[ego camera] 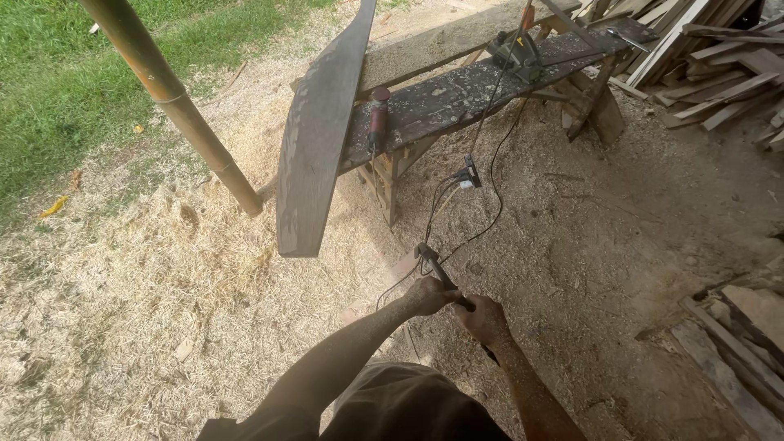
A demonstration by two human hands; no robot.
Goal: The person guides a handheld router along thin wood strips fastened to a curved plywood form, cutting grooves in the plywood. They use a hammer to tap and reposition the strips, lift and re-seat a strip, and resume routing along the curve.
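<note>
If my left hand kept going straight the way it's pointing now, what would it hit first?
The left hand points up and away, along the dark tool it grips. Past the tool's head lie only sawdust ground and black cables, then probably the wooden workbench. Depth is hard to judge from this view.

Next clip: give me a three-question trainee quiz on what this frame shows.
1. True or false: both the left hand and the right hand grip the dark cable.
2. What lies on the workbench nearest the curved plank? A) red-handled tool B) bucket C) saw blade
3. What covers the ground?

Key: 1 true; 2 A, the red-handled tool; 3 sawdust and wood shavings.
</note>
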